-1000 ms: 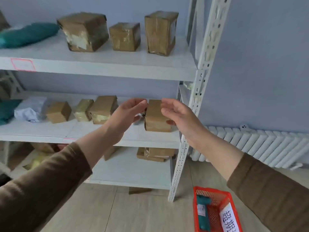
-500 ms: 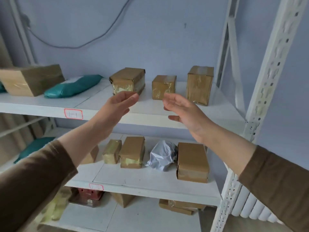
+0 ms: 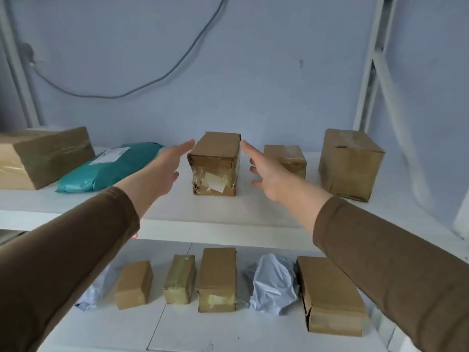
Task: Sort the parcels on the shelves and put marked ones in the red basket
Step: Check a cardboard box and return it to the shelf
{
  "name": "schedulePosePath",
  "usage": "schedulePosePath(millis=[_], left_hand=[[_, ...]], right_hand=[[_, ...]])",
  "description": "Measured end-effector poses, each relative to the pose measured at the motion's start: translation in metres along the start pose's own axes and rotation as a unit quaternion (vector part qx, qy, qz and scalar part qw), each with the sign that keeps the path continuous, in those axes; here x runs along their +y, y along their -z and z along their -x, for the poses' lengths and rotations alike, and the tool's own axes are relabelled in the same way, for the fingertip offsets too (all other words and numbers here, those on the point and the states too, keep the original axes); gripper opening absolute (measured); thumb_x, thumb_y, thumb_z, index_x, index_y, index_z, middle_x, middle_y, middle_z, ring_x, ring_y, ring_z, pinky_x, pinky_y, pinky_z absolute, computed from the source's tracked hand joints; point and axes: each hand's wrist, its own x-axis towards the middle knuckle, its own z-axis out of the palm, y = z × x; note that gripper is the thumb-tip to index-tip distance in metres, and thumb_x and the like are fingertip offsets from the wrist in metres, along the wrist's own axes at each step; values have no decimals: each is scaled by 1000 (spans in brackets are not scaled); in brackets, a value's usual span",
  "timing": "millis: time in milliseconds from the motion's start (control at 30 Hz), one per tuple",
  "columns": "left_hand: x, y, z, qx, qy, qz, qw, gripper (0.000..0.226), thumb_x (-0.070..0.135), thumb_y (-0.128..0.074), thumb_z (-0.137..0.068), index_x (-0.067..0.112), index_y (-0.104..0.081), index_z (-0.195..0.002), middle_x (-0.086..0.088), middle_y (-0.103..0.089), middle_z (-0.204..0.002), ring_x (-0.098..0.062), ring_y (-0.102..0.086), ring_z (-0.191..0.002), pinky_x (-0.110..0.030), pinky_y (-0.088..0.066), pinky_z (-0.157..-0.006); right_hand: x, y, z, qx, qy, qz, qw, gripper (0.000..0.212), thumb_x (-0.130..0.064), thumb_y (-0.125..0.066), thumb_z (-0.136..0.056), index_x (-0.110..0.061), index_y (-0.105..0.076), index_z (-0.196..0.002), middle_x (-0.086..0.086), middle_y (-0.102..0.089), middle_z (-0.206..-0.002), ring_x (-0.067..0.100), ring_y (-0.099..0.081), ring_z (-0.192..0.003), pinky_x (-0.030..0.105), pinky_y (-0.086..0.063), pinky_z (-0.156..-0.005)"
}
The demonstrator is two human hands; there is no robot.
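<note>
Cardboard parcel (image 3: 214, 163) upright on upper shelf (image 3: 223, 214), between both sets of fingers. Left hand (image 3: 166, 165) and right hand (image 3: 266, 171) flank it, fingers straight, spread, not yet touching. Risk: uneven squeeze on glossy tape, parcel slips or knocks smaller box (image 3: 286, 158) just beyond right fingers. White shelving, blue-grey wall, cable hanging above.

You are facing two white shelves. On the upper shelf (image 3: 228, 214) stand, from left to right, a large box (image 3: 43, 156), a teal mailer (image 3: 109, 168) just beside it, a taped box (image 3: 215, 163), a small box (image 3: 286, 158) and a tall box (image 3: 350, 163). On the lower shelf (image 3: 228, 331) lie a short box (image 3: 134, 284), a narrow box (image 3: 180, 278), a long box (image 3: 218, 278), a grey bag (image 3: 274, 285) and a wide box (image 3: 330, 295).
</note>
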Motion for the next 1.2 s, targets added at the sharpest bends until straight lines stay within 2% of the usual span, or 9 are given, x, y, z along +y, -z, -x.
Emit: schedulePosePath(millis=[133,200,333,400,467,600,767,933,1200], left_hand=[[-10,9,-53,-81,59,20,995,101,69,-78,-76,16,-44,-154,-6,-52,-151,-27,-45,-146,-41,-34,-123],[-16,8,-64,-141,65,6,988,75,73,-68,-84,17,-61,-134,-4,-63,-127,-25,-59,-125,-39,-40,-116],[-26,2,-73,-190,57,52,979,55,67,-58,-95,24,-65,-130,-4,-73,-129,-25,-69,-120,-45,-53,-106],[-25,3,-68,-202,51,72,975,58,65,-59,-94,25,-64,-136,-4,-73,-132,-25,-69,-122,-46,-53,-107],[-24,7,-64,-204,51,73,975,65,68,-62,-89,27,-63,-139,-3,-73,-135,-26,-69,-123,-49,-51,-110],[-10,16,-39,-209,39,68,975,74,76,-58,-85,29,-63,-141,-2,-72,-135,-28,-69,-126,-52,-51,-109],[4,21,29,-244,44,64,967,63,72,-54,-93,22,-70,-129,-2,-71,-128,-24,-66,-119,-49,-48,-112],[4,21,125,-268,46,50,961,49,67,-57,-94,22,-73,-103,-1,-68,-94,-23,-64,-99,-47,-48,-111],[-25,27,229,-294,21,84,952,48,60,-57,-98,26,-69,-129,0,-64,-102,-20,-60,-104,-43,-49,-107]], right_hand=[[0,-21,-30,55,-53,-26,997,86,-72,-60,-90,-26,-37,-159,2,-34,-167,23,-37,-150,49,-34,-121],[4,-31,-41,77,-71,-51,993,94,-77,-64,-83,-26,-39,-158,2,-39,-163,24,-41,-147,48,-36,-119],[36,-26,-85,72,-60,-103,990,135,-92,-80,-26,-38,-54,-148,0,-51,-158,23,-49,-144,50,-33,-122],[48,-22,-98,73,-55,-110,990,138,-88,-82,-18,-37,-59,-144,0,-55,-154,22,-52,-141,49,-33,-122],[35,-34,-73,81,-61,-124,987,132,-85,-86,-22,-34,-61,-141,0,-57,-151,23,-53,-140,51,-35,-121],[9,-54,-19,86,-63,-120,987,77,-75,-74,-73,-26,-68,-133,6,-72,-131,29,-70,-116,48,-54,-103],[0,-42,39,63,-50,-140,987,72,-75,-74,-74,-20,-71,-122,1,-78,-99,25,-75,-94,44,-59,-92],[4,-27,126,58,-40,-147,987,72,-72,-79,-70,-24,-74,-124,5,-76,-124,32,-70,-119,56,-53,-106],[32,-16,242,9,15,-191,981,56,-56,-71,-91,-24,-67,-137,8,-73,-133,30,-71,-121,58,-51,-108]])
